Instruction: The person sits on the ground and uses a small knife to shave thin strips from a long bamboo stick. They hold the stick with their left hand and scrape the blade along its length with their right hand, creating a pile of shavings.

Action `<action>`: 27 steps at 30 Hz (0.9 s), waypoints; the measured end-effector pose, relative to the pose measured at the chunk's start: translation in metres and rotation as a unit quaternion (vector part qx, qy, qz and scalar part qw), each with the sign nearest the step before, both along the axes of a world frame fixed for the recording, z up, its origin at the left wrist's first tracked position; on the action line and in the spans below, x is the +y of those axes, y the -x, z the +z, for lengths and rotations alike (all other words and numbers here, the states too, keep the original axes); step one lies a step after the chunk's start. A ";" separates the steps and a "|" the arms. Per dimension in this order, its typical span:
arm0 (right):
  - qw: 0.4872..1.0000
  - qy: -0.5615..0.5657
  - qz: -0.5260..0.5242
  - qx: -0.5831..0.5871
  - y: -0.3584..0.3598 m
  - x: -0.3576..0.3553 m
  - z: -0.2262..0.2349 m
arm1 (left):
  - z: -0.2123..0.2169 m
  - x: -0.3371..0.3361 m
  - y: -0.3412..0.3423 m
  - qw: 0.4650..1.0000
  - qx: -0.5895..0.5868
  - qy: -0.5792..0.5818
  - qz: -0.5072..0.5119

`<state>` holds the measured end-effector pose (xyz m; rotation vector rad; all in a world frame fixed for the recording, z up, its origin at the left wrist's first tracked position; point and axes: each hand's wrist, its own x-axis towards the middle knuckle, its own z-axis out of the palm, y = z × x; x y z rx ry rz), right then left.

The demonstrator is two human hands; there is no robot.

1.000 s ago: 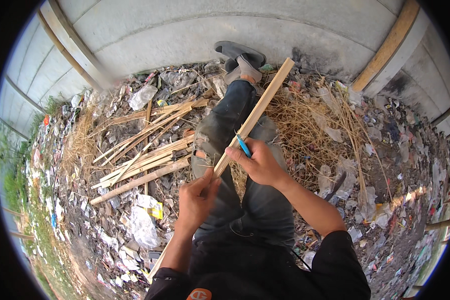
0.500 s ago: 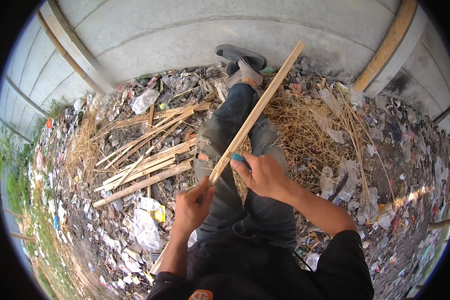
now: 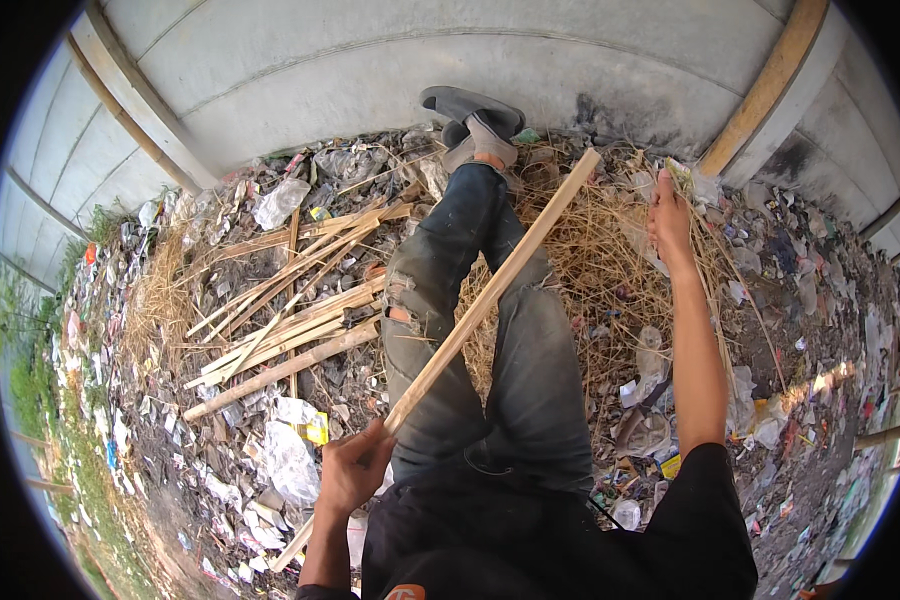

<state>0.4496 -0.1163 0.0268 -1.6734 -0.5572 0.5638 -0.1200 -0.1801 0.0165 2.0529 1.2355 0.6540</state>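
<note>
1. Wooden strip (image 3: 495, 285): crosses diagonally over the person's legs (image 3: 435, 250), far end pointing toward the concrete wall (image 3: 470, 60). The legs probably serve as a rest; contact cannot be confirmed.
2. Left hand (image 3: 354, 468): fingers are curled closed around the strip's lower portion, apparently to steady it at that angle.
3. Right hand (image 3: 672, 225): outstretched, well apart from the strip, beside the dry straw (image 3: 610, 260). Fingers appear partly curled; whether they hold anything cannot be told.
4. Loose strips (image 3: 300, 328): lie left of the legs on littered ground (image 3: 210, 460), presumably for easy reach.
</note>
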 end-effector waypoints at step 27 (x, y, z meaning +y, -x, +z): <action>0.898 0.026 0.360 -0.251 0.262 -0.054 0.011 | 0.014 0.034 -0.091 0.993 0.015 -0.110 -0.031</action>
